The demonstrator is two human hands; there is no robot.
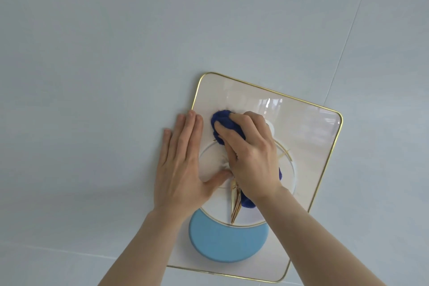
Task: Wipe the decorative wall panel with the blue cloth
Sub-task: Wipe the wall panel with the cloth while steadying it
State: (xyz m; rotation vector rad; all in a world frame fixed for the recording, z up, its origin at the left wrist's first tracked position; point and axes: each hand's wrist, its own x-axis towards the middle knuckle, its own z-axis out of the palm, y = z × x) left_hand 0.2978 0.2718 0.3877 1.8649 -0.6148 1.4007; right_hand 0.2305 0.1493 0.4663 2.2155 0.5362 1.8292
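Observation:
The decorative wall panel (308,137) is a glossy cream rectangle with a thin gold rim, tilted in the head view. It bears a white circle, a light-blue crescent (226,245) and a gold leaf motif. My right hand (249,158) is closed on the bunched dark-blue cloth (226,121) and presses it against the panel's upper left area. A bit of cloth also pokes out below that wrist. My left hand (182,162) lies flat with fingers extended on the panel's left edge, partly on the wall.
A pale grey-blue tiled wall (116,42) surrounds the panel, with thin grout lines running diagonally at the right and across the bottom left.

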